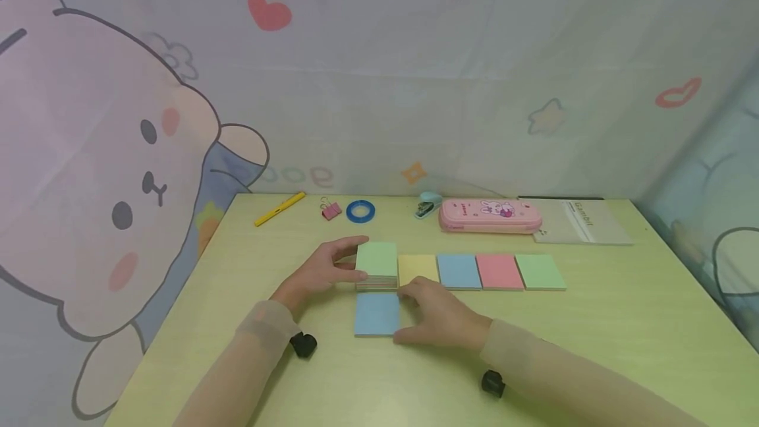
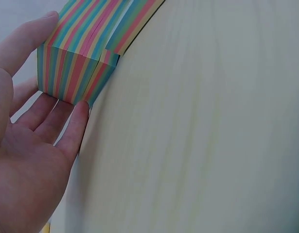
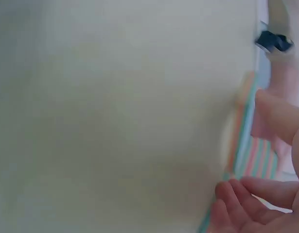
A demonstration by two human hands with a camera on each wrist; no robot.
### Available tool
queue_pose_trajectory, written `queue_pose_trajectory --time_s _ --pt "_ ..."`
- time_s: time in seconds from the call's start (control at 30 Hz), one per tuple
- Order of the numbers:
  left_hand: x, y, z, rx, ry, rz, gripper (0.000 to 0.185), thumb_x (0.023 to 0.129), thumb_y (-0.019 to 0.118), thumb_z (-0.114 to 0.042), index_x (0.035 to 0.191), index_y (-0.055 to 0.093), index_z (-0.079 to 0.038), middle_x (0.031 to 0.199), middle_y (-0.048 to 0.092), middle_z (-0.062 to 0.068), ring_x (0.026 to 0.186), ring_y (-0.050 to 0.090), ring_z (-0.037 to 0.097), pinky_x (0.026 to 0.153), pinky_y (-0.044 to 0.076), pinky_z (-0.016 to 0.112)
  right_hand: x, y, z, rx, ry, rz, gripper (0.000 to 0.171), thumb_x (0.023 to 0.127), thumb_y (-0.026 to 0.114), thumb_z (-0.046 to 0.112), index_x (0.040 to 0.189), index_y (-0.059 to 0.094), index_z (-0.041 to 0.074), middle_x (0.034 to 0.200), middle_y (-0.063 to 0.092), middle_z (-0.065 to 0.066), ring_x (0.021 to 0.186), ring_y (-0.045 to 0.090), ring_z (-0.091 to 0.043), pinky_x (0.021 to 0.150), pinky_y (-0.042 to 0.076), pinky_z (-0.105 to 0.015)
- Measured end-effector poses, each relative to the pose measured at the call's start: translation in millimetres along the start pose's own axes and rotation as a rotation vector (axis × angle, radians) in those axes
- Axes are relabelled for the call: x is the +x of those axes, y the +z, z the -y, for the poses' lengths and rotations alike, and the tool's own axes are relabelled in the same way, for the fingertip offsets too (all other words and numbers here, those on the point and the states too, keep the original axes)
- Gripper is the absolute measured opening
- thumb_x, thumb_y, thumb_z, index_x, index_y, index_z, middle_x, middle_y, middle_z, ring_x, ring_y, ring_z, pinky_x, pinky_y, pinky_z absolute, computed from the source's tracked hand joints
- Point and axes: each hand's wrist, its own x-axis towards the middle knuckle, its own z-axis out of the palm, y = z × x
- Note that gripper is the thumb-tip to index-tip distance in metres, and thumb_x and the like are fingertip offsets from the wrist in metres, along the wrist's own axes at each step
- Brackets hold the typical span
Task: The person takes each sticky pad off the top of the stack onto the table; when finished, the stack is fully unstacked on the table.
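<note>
Two hands on the sticky-note row. My left hand (image 1: 325,269) cups the thick multicolour sticky-note block (image 1: 377,265) with the green top: thumb along its far side, fingers curled on the near-left corner, so it holds the block steady rather than lifting it. Left wrist view confirms this: the block's striped edge sits between thumb and fingertips (image 2: 80,112), bottom flat on the desk (image 1: 593,335).

My right hand (image 1: 439,313) rests beside the blue pad (image 1: 377,313), which lies just in front of the block. Fingers look loosely bent, reaching over its right edge toward the yellow pad (image 1: 418,269); whether they actually pinch anything I cannot tell, and the right wrist view is blurred.

Row to the right of the block: yellow pad, second blue pad (image 1: 459,271), pink pad (image 1: 500,271), green pad (image 1: 540,271), edges touching or nearly so, likely laid out by colour.

Along the far edge, well apart from both hands: yellow pen (image 1: 280,209), pink binder clip (image 1: 331,209), blue tape roll (image 1: 360,211), mint stapler (image 1: 428,205), pink pencil case (image 1: 490,215), grey notebook (image 1: 584,222)
</note>
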Motion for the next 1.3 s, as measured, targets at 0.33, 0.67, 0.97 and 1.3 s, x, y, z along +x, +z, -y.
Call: queue_pose_trajectory --time_s 0.33,0.67,0.97,1.3 --pt "0.5 -1.0 0.6 -0.02 -0.015 0.01 0.079 0.091 0.083 -0.009 0.159 0.042 -0.003 0.162 0.045 0.014 0.147 0.048 0.039 0.116 0.047 0.044 16.1 -35.4 -10.5 0.128 -0.049 -0.194 0.058 0.094 0.081 0.033 0.136 0.063 -0.002 0.13 0.067 -0.017 0.114 0.066 -0.033 0.096 0.059 -0.049" --pt "0.1 0.1 3.5 -0.027 -0.004 0.017 0.076 0.093 0.08 -0.005 0.159 0.042 -0.002 0.161 0.048 0.013 0.142 0.053 0.037 0.116 0.047 0.043 60.3 -31.6 -9.5 0.07 -0.035 -0.104 0.086 0.092 0.08 0.046 0.155 0.044 0.0 0.159 0.048 -0.017 0.147 0.045 -0.035 0.122 0.038 -0.052" --pt "0.6 0.7 0.2 -0.024 0.025 0.017 0.076 0.093 0.08 -0.005 0.158 0.042 0.001 0.163 0.045 0.016 0.149 0.044 0.04 0.117 0.045 0.044 75.3 -24.0 -13.4 0.058 -0.059 -0.087 0.084 0.087 0.087 0.041 0.149 0.052 -0.003 0.146 0.059 -0.016 0.134 0.057 -0.032 0.114 0.048 -0.048" --pt "0.7 -1.2 0.8 -0.023 0.019 0.035 0.08 0.091 0.081 -0.004 0.159 0.04 0.0 0.159 0.049 0.019 0.139 0.055 0.04 0.113 0.05 0.044 76.0 -23.8 -15.4 0.055 -0.08 -0.098 0.082 0.085 0.09 0.036 0.147 0.054 -0.003 0.143 0.06 -0.016 0.134 0.057 -0.032 0.116 0.046 -0.048"
